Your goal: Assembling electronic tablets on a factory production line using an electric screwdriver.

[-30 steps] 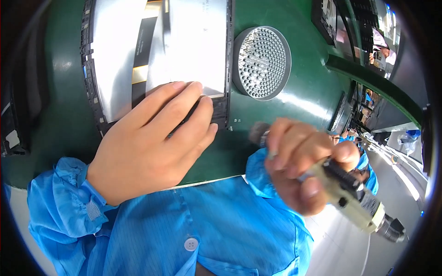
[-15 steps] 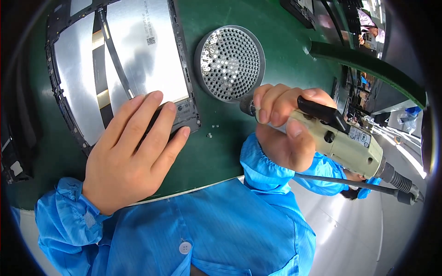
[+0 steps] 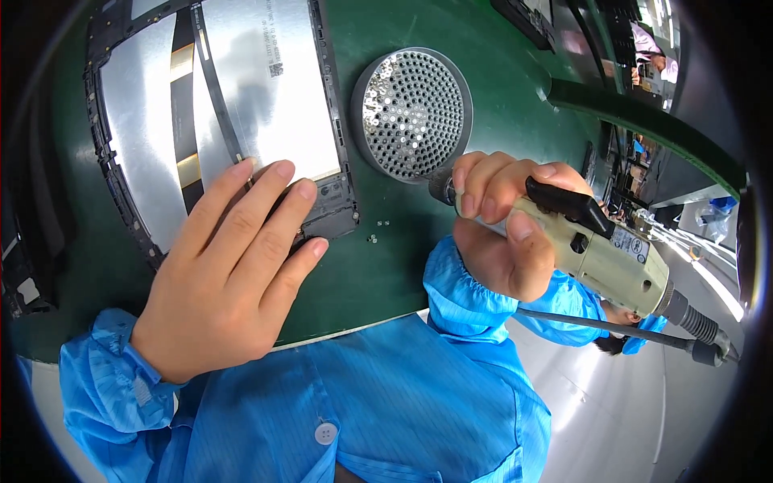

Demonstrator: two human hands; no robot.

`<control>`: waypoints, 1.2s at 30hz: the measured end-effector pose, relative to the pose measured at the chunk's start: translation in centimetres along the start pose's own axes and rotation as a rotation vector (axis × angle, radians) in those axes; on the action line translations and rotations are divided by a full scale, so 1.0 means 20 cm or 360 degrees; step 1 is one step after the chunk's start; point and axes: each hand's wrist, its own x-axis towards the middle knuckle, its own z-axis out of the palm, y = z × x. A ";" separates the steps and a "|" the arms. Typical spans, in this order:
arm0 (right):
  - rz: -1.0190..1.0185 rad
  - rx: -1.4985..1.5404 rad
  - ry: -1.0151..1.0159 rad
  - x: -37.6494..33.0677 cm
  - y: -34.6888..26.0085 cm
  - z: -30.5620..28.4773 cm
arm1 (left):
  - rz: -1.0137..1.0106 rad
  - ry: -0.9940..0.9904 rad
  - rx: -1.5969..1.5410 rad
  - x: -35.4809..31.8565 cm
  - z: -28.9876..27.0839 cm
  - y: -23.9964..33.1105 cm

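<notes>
Shiny bits in the dish, right hand wraps the driver, left hand lies splayed on the device!

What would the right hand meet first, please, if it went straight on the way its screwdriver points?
Most likely the dish, at its near rim, with the screwdriver in the right hand leading. Depth is unclear, so it might pass above.

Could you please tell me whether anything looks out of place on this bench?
Yes: a few tiny silvery pieces lie loose on the green table, between the left hand and right hand. They look stray because similarly shiny bits sit in the round perforated dish.
</notes>
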 end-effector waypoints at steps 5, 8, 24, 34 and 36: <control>-0.0027 -0.0044 -0.0055 0.00 -0.01 0.00 | 0.0004 -0.0004 -0.0102 -0.01 -0.02 -0.02; -0.0103 -0.0143 -0.0285 0.04 -0.12 0.01 | 0.0045 0.0027 -0.0162 0.00 -0.02 -0.03; 0.0155 -0.0117 -0.0642 -0.05 -0.12 0.37 | -0.0042 0.0228 -0.0298 -0.07 0.04 -0.02; 0.0227 -0.0099 -0.0712 -0.03 -0.13 0.37 | 0.0045 0.0276 -0.0255 -0.06 0.05 -0.04; 0.0235 -0.0106 -0.0702 -0.03 -0.14 0.38 | 0.0052 0.0253 -0.0270 -0.06 0.04 -0.04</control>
